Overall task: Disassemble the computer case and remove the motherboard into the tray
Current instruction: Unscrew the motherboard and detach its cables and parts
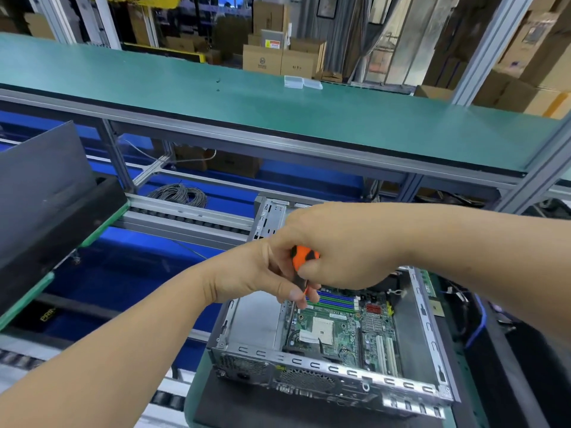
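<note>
— Over the open grey metal computer case [333,359], both hands met. What did the right hand [336,245] have?

— Its grip was curled round the orange-and-black screwdriver handle [301,256], tool pointing down into the case.

— And the left hand [256,273]?

— Its fingers pinched the screwdriver's shaft just below the handle, near the blue and green memory slots.

— The board?

— The green motherboard [343,329] lay flat inside the case, which sat on a dark mat on the green surface [463,393].

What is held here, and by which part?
A screwdriver: the right hand grips its orange handle, the left hand pinches the shaft lower down, over the motherboard.
</note>
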